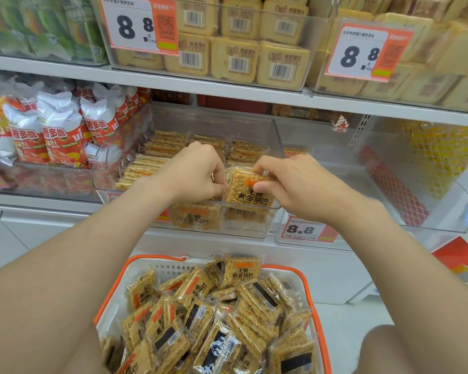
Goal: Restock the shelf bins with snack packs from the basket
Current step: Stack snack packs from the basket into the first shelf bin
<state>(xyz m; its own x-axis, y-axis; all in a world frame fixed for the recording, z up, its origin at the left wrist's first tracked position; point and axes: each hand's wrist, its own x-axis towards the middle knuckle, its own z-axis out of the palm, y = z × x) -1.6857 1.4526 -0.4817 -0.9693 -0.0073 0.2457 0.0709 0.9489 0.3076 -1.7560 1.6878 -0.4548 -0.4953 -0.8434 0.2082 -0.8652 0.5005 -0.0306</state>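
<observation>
Both hands are mid-frame, at the front of the clear bin (254,122). My right hand (295,184) has its fingers clamped on the top right corner of one snack pack (243,194), which stands upright at the bin's front right. My left hand (192,174) has its fingers curled onto that pack's left edge. The basket (111,306) at the bottom of the frame is heaped with more packs (200,306).

Price tags, "8.8": upper left tag (139,25), also "500g"; upper right tag (368,52); small lower tag (303,229), right. Snack pack (250,197) at the shelf and top pack (242,272) in the basket (157,256): "无糖 黄金锅巴". Red-and-white bags (57,130), left: "薯多脆".
</observation>
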